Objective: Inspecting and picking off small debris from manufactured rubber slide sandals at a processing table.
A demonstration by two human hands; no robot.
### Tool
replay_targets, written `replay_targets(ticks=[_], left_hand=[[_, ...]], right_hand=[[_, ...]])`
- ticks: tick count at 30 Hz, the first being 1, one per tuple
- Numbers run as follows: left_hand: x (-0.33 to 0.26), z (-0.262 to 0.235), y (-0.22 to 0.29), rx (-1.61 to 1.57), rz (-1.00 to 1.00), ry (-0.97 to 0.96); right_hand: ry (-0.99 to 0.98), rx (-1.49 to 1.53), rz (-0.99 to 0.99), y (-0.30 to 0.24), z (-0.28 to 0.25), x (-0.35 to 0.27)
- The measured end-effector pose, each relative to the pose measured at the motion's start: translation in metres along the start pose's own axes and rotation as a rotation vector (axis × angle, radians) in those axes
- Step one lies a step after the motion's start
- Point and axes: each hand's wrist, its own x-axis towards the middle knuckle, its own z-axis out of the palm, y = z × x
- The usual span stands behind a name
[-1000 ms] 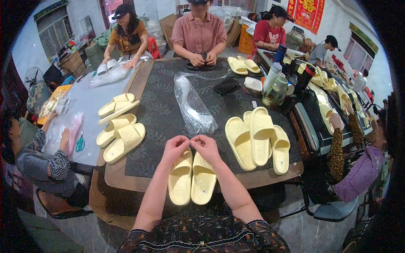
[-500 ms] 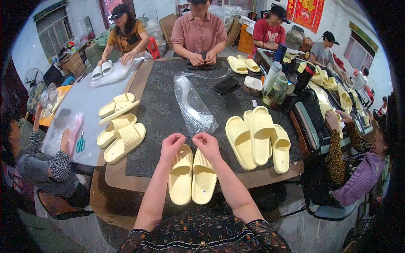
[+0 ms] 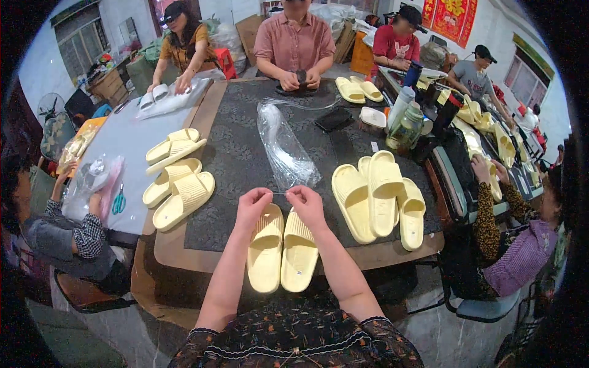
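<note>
A thin clear strand (image 3: 279, 193) runs taut between my two hands, above the toes of a pair of pale yellow slide sandals. My left hand (image 3: 252, 208) pinches one end, and my right hand (image 3: 307, 208) pinches the other. Below them the left sandal (image 3: 264, 270) and the right sandal (image 3: 299, 270) lie side by side, heels toward me, at the table's front edge. My hands partly cover their ribbed straps. Just beyond my fingers lies a clear plastic bag (image 3: 286, 147) with a whitish bundle of similar strands inside.
Yellow slides (image 3: 184, 199) lie to the left, and more slides (image 3: 385, 196) are piled to the right. A phone (image 3: 333, 119), a tub (image 3: 372, 118) and bottles (image 3: 405, 127) stand farther back on the dark patterned tabletop (image 3: 227, 129). Several co-workers sit or stand around the tables.
My hands stay pinched on the strand, slightly farther apart than before. At the left, a co-worker's hands have moved among the plastic bags. The whole view has shifted slightly.
</note>
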Motion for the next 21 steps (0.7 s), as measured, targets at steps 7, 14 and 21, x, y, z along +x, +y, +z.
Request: replay_targets(ticks=[7, 14, 21], left_hand=[[-0.004, 0.003, 0.005, 0.064, -0.016, -0.141], [-0.002, 0.002, 0.002, 0.011, -0.036, -0.033], [-0.003, -0.001, 0.002, -0.006, 0.011, 0.001]], right_hand=[[-0.115, 0.014, -0.025, -0.009, 0.000, -0.003], [-0.055, 0.061, -0.013, 0.004, 0.001, -0.001], [0.028, 0.013, -0.011, -0.006, 0.000, -0.002]])
